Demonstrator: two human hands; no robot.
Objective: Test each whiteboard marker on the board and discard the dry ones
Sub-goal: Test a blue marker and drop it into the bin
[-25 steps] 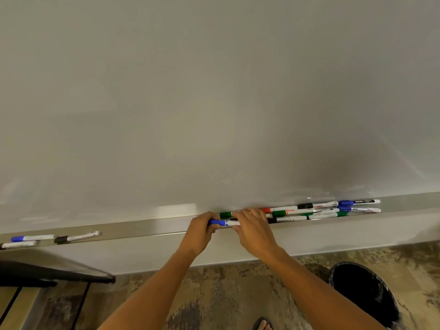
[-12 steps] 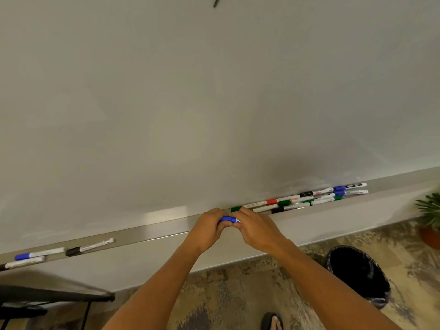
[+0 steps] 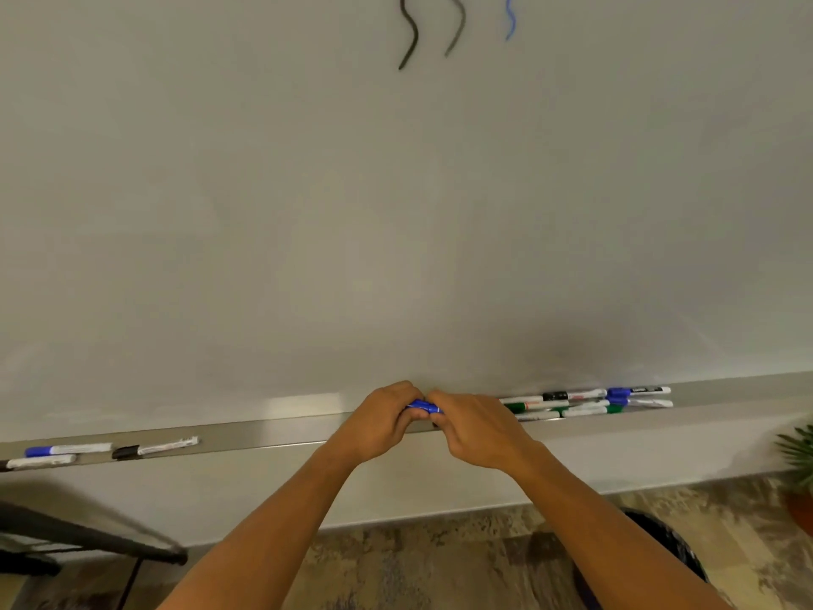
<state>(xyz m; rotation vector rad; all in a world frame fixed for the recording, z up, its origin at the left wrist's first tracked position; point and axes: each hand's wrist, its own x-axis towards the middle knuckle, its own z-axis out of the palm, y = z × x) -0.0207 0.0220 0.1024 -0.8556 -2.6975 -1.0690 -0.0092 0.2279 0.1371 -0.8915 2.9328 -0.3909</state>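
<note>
Both hands meet in front of the whiteboard's tray (image 3: 286, 433). My left hand (image 3: 378, 424) and my right hand (image 3: 475, 429) are closed on one blue marker (image 3: 423, 407); only its blue cap shows between the fingers. A bunch of several markers (image 3: 585, 402), green, black, red and blue capped, lies in the tray right of my hands. Three more markers (image 3: 105, 451) lie in the tray at the far left. The whiteboard (image 3: 396, 213) carries two dark squiggles (image 3: 411, 33) and a blue squiggle (image 3: 510, 19) at the top.
A black waste bin (image 3: 660, 552) stands on the patterned carpet at lower right, partly behind my right forearm. A potted plant (image 3: 798, 477) sits at the right edge. A dark table edge (image 3: 88, 539) juts in at lower left.
My hands lifted the blue marker off the tray and drew together until only its cap shows. The view tilted up, bringing the squiggles on the board into sight.
</note>
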